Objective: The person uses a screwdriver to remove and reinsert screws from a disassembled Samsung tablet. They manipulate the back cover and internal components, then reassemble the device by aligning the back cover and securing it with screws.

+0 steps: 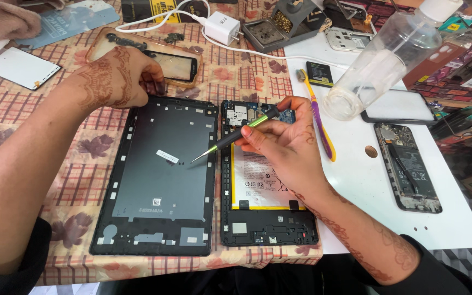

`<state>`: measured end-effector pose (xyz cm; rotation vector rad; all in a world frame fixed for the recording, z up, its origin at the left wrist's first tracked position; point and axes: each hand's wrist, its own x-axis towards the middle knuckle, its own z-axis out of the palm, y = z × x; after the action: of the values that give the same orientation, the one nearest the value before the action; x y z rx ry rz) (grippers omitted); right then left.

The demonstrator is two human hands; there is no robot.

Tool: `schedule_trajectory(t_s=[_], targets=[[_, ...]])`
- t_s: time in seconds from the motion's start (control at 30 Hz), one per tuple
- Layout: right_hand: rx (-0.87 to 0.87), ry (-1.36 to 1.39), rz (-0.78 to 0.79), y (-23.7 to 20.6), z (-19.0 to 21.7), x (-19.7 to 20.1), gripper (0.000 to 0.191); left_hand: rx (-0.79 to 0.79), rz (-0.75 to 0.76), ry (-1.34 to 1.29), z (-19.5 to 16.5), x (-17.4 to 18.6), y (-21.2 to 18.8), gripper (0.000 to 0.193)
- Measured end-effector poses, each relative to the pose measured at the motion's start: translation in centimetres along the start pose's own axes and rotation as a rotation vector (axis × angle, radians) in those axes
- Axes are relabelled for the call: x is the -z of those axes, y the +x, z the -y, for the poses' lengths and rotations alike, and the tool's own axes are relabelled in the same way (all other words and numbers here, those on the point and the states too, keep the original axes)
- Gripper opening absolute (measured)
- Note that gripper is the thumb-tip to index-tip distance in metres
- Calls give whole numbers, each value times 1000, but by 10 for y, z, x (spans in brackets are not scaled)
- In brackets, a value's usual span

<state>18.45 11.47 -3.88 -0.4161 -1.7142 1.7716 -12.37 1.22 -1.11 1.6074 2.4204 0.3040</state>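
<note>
the right hand [288, 145] is closed in a pen-like grip on one black screwdriver with a green band [236, 135], fingers pinched round its shaft; its tip points down-left and sits just over the inner face of the tablet back cover [159, 175]. the left hand [117, 79] rests at that cover's top left corner, fingers curled down onto the edge and touching it, gripping nothing that shows

two halves of one opened tablet lie side by side on the checked tablecloth [77, 175]: the grey back cover on the left, and the tablet body with its white battery [260, 180] on the right, partly under the right hand. the two halves are just beside each other, edges nearly touching

around them: one purple and yellow toothbrush [319, 117] just right of the hand on the white mat [367, 186], one clear plastic bottle [389, 54] lying tilted, one small black battery [319, 74], one opened phone [408, 166] well apart to the right, one white charger plug [222, 27] with its cable, one phone in a clear case [178, 65] behind the left hand, and one white screen panel [22, 67] at far left
</note>
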Motion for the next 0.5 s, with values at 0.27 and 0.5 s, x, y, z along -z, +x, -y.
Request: schedule_trajectory(t_s=[0.27,0.5], targets=[[9,6,-40,-2,13,-1,53,-98,-77,-71,14,-7,10,39],[14,9,-59,-5,16,4,54,-137,-258,64,20,-7,12,34]])
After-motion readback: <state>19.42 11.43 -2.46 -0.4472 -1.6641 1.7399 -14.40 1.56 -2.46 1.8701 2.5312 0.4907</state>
